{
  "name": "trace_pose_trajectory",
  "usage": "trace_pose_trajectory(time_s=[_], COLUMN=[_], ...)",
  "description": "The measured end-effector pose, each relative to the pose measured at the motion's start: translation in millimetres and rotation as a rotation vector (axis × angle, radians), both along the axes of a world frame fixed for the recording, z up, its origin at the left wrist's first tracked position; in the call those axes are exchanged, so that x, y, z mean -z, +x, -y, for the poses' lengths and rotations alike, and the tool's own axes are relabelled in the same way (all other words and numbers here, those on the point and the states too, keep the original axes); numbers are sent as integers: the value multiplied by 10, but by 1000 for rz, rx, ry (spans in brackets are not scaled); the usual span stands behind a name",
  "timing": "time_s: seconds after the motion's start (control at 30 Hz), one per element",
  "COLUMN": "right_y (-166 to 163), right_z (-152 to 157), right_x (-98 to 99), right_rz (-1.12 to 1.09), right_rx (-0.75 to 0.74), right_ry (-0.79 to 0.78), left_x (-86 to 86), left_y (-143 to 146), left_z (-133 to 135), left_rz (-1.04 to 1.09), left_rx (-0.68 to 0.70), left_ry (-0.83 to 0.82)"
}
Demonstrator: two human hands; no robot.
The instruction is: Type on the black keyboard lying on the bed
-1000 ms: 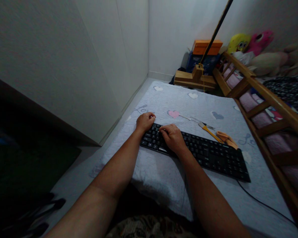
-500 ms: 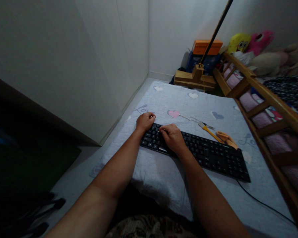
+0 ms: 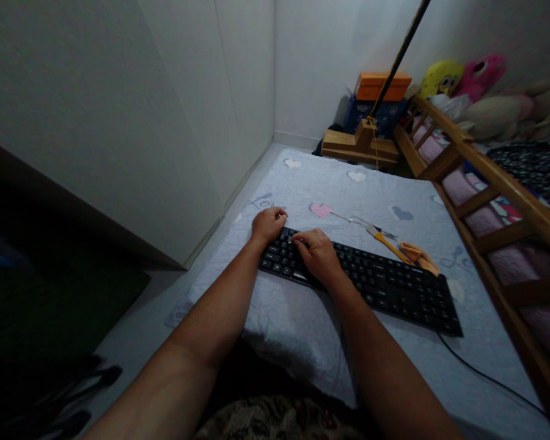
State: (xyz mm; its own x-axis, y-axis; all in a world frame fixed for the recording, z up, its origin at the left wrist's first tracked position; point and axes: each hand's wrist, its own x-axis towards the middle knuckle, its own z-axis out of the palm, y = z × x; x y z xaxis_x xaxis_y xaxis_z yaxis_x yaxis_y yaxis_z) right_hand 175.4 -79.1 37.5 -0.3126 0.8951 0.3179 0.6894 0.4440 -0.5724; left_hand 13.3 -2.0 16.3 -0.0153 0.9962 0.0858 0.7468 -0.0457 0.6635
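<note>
A black computer keyboard (image 3: 385, 287) lies slantwise on a pale quilted cover, its cable running off to the right. At its far left corner my left hand (image 3: 268, 224) is closed, fingers curled round the edge. My right hand (image 3: 318, 253) rests over the left-hand keys with thumb and fingers pinched together at the upper rows. Whatever is between those fingertips is too small to make out. Beyond the keyboard are a brush with a yellow handle (image 3: 389, 245), thin metal tools (image 3: 364, 222) and a folded orange-tan cloth (image 3: 418, 258).
The quilted cover (image 3: 293, 330) with hearts spreads under everything. A wooden bed rail (image 3: 499, 171) runs along the right, with plush toys (image 3: 481, 76) behind it. A pale cabinet (image 3: 187, 122) stands left. At the back are a wooden stand (image 3: 362, 143) with a pole and an orange box (image 3: 382, 87).
My right hand has shifted very slightly to the left over the keys. My left hand and the keyboard look unmoved.
</note>
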Motion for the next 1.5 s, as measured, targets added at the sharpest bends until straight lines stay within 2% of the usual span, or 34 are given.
trace_pose_trajectory(time_s=[1.5], right_y=[-20], right_z=[-3], right_x=[16], right_rz=[2], right_rx=[-16], right_ry=[2], left_x=[8], left_y=[-3], left_z=[1], left_rz=[0], left_rx=[8], left_ry=[13])
